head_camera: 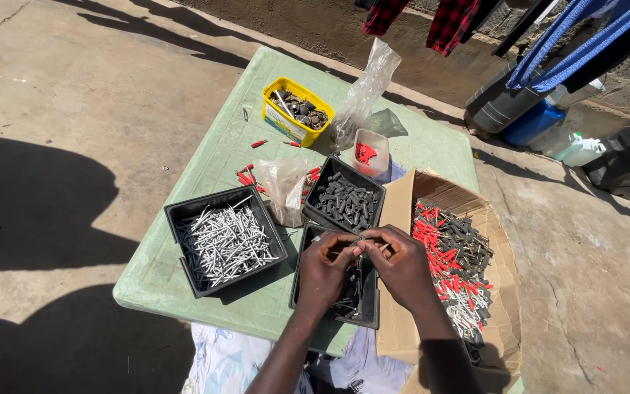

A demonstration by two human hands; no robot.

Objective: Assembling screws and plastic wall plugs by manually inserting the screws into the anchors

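My left hand point(326, 268) and my right hand point(402, 264) meet above a black tray point(302, 271) at the table's near edge. Together their fingertips pinch a small grey part point(362, 242); what it is exactly is too small to tell. The tray under my hands holds dark parts and is mostly hidden. To its left a black tray of silver nails point(224, 241) stands. Behind it a black tray of dark plugs point(345, 198) sits. On my right an open cardboard box point(402, 204) holds mixed red, black and silver pieces.
A green plastic table point(220, 146) stands on sunlit concrete. On it are a yellow tub of metal bits point(297, 111), a clear bag point(364, 91), a small clear box of red plugs point(368, 153), another bag point(282, 188) and loose red plugs point(246, 176). Clothes hang at the back; jugs stand right.
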